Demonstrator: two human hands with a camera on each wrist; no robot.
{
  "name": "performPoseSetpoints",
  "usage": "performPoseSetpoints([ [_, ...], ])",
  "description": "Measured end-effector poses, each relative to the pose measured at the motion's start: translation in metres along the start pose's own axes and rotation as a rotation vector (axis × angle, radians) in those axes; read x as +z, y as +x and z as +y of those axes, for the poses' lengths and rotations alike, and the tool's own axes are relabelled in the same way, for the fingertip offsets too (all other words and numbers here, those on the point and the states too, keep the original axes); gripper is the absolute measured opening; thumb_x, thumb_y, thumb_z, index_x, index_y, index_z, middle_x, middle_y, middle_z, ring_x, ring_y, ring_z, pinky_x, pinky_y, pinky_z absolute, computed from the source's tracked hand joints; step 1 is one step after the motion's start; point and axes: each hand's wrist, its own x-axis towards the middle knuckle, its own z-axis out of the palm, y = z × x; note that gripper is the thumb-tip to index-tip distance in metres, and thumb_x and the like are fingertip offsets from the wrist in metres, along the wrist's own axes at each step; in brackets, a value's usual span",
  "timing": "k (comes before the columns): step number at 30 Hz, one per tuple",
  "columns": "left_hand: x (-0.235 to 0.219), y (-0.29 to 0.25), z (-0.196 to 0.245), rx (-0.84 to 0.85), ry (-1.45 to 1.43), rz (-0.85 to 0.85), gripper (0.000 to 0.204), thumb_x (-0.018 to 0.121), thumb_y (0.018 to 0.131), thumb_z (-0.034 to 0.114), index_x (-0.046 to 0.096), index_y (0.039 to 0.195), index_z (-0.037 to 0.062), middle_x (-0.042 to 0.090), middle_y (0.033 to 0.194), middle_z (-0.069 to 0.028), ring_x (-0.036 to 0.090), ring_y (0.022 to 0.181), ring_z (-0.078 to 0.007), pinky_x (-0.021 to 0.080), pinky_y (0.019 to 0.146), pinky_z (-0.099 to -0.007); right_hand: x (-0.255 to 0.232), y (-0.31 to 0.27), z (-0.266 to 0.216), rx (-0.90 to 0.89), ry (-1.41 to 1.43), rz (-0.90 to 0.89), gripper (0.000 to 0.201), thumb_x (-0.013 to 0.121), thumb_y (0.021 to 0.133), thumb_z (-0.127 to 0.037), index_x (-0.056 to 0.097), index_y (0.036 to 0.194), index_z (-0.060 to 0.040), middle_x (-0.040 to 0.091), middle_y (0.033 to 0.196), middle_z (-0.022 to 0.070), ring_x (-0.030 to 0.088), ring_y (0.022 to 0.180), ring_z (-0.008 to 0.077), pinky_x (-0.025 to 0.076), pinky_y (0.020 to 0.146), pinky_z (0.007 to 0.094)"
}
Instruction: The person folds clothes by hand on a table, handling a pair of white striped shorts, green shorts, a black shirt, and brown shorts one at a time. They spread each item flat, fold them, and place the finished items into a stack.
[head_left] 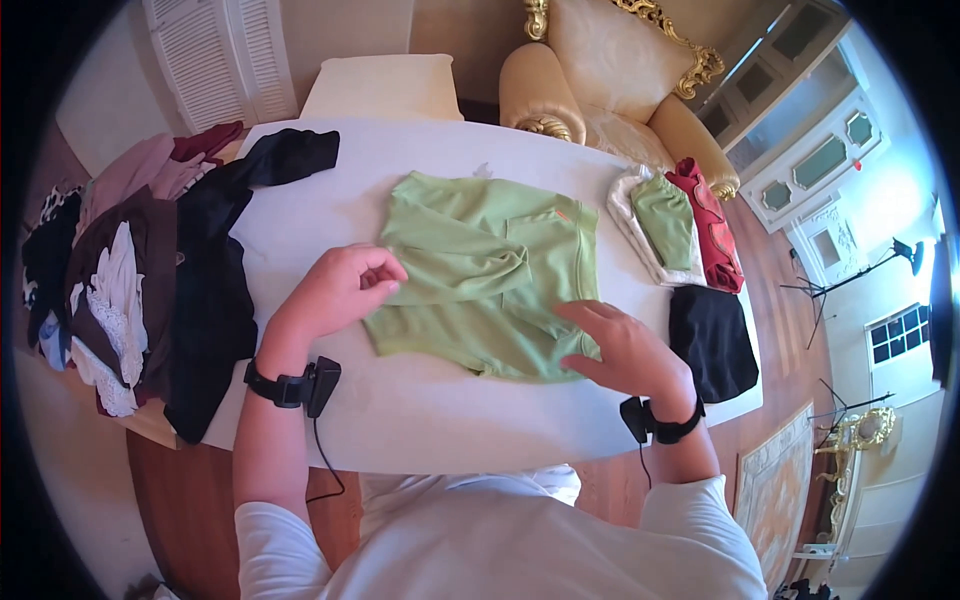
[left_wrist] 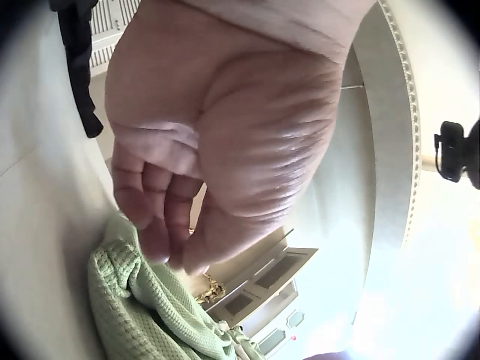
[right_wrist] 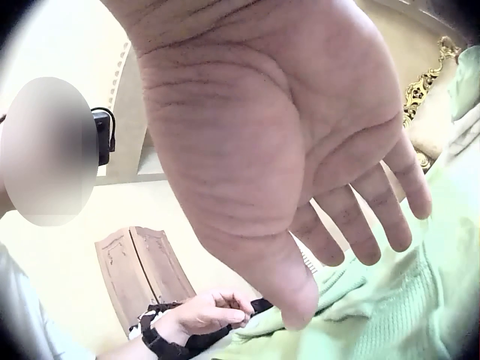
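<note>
A light green garment (head_left: 470,215) lies spread on the white table, a sleeve-like part folded across its middle. Its right edge has a band with a small orange tag (head_left: 562,214) near it. At the garment's left edge is my left hand (head_left: 345,285), fingers loosely bent and thumb near the fingertips. In the left wrist view, no cloth shows between those fingers, and bunched green ribbed cloth (left_wrist: 120,300) lies just below them. Over the garment's lower right part, my right hand (head_left: 625,350) is spread palm down, its fingers nearly straight and holding nothing.
Heaped clothes (head_left: 110,270) in dark, pink and white cover the left end, with a black garment (head_left: 215,290) beside them. On the right are folded white, green and red clothes (head_left: 665,225) and a folded black piece (head_left: 712,340). A gold-trimmed armchair (head_left: 610,80) stands behind the table.
</note>
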Motion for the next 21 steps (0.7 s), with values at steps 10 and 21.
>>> performPoseSetpoints([
  [10, -0.002, -0.021, 0.008, 0.135, 0.290, -0.255, 0.042, 0.090, 0.069, 0.015, 0.069, 0.105, 0.0091, 0.057, 0.108, -0.0068, 0.055, 0.110, -0.0267, 0.050, 0.094, -0.0369, 0.025, -0.027, 0.004, 0.034, 0.025, 0.038, 0.045, 0.081, 0.079, -0.007, 0.066, 0.122, -0.0031, 0.062, 0.138, 0.0160, 0.059, 0.128, 0.0391, 0.051, 0.107, 0.0451],
  [21, 0.003, -0.017, -0.002, 0.178, 0.380, -0.248, 0.025, 0.080, 0.074, 0.014, 0.067, 0.094, 0.0072, 0.060, 0.098, -0.0069, 0.058, 0.099, -0.0262, 0.050, 0.087, -0.0370, 0.032, -0.023, 0.019, -0.027, 0.015, 0.173, 0.019, 0.070, 0.085, -0.001, 0.066, 0.103, 0.0010, 0.071, 0.112, 0.0188, 0.065, 0.109, 0.0404, 0.054, 0.093, 0.0470],
])
